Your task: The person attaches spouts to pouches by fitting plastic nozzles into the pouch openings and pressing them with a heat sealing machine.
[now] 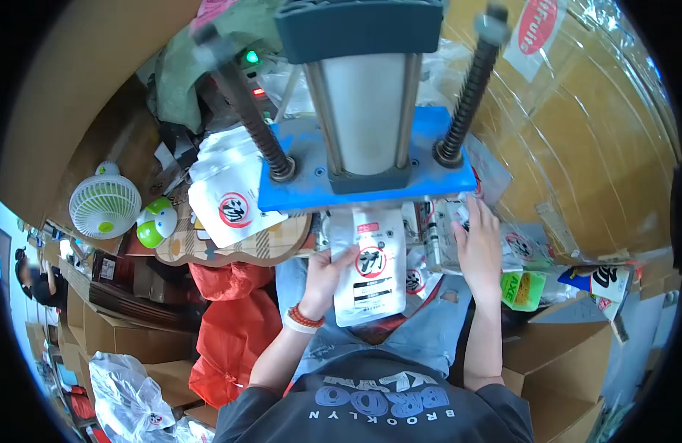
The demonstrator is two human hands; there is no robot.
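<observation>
My left hand [331, 275] is closed on the edge of a white pouch [367, 306] printed with a red circle and a dark character. The pouch's top end reaches beneath the blue plate [304, 188] of a press [367, 111]. My right hand [480, 247] lies right of the pouch, thumb and fingers apart, against a pile of grey-white packets [441, 247]. Its fingertips are near the plate's right corner; I cannot make out exactly what they touch. Another pouch [413, 280] with the same red mark lies lower, partly hidden behind the held one.
A stack of white pouches [226, 196] lies on a patterned board [274, 247] at left, beside a small fan [105, 207]. Threaded rods [474, 88] flank the press. A red bag [234, 347], open cartons [562, 354] and a green box [522, 290] stand around. A person [42, 280] is far left.
</observation>
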